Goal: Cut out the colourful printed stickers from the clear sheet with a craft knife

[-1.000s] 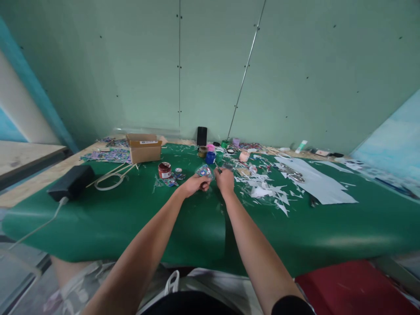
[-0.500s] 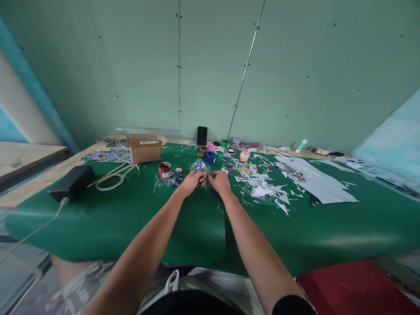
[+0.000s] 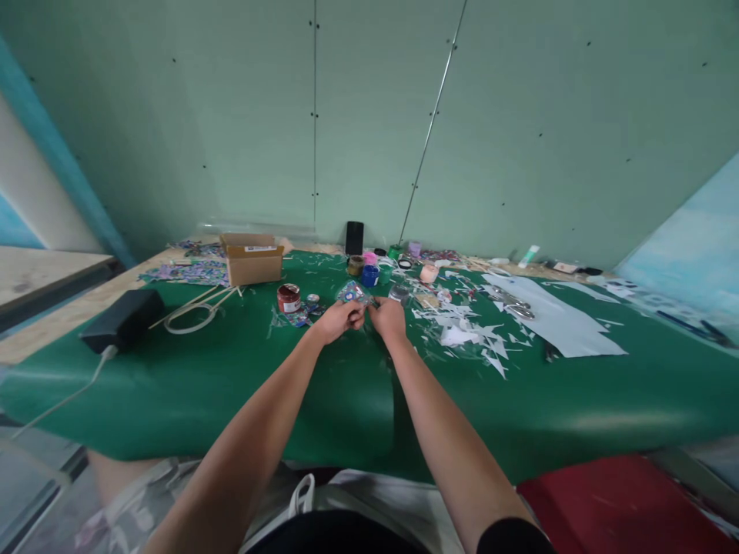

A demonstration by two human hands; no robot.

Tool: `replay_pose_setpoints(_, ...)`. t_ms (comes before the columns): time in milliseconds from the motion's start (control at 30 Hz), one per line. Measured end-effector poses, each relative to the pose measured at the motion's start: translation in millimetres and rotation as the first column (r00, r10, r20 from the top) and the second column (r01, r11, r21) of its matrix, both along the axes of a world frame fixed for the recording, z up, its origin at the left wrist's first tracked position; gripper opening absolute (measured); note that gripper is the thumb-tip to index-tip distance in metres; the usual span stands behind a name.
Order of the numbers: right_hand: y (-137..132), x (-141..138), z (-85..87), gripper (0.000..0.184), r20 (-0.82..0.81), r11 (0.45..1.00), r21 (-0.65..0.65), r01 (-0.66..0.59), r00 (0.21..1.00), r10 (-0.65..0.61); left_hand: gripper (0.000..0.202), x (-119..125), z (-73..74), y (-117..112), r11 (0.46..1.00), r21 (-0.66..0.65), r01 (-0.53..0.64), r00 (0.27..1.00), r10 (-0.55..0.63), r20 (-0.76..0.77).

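left hand (image 3: 338,319) pinched shut on 1 colourful wrapped piece (image 3: 352,293) | right hand (image 3: 388,318) curled touching it, grip kinda unclear | left: 1 red jar (image 3: 289,298), 1 cardboard box (image 3: 252,260) farther

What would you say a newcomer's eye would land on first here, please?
Most likely the left hand and right hand, which meet mid-table at a small colourful patterned piece. Next come the bright green mat under everything and the white paper scraps strewn just right of the hands.
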State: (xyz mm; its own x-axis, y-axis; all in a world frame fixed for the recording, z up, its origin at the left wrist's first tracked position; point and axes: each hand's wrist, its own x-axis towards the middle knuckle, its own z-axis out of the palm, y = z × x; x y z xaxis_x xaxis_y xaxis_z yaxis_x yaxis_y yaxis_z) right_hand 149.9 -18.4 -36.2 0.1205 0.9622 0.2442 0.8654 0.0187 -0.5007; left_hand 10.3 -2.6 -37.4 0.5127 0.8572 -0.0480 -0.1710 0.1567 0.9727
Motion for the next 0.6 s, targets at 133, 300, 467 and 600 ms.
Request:
replay_pose_setpoints(133, 1.8, 2.0, -2.0, 0.029, -0.021, 1.0, -0.004, -0.03, 0.999, 0.03, 0.034, -1.6, 0.5, -0.7, 0.999, -0.012, 0.035, 0.999, -0.035, -0.005)
replay_pose_setpoints(300, 4.6, 3.4, -5.9, 0.029, -0.049, 0.998, 0.004, -0.06, 0.997, 0.06, 0.034, -3.1, 0.0, 0.1, 0.997, -0.032, 0.076, 0.997, -0.077, -0.015)
replay_pose_setpoints(467, 9.1, 7.8, -8.3, 0.029, -0.075, 0.998, 0.027, -0.064, 0.995, 0.066, 0.034, -0.7, -3.1, -0.9, 0.994, -0.044, 0.099, 0.995, -0.1, -0.027)
replay_pose_setpoints(600, 11.6, 10.4, -9.4, 0.029, -0.087, 0.995, 0.048, -0.084, 0.992, 0.088, 0.034, 0.3, -4.7, -1.0, 0.997, -0.03, 0.07, 0.997, -0.071, -0.014)
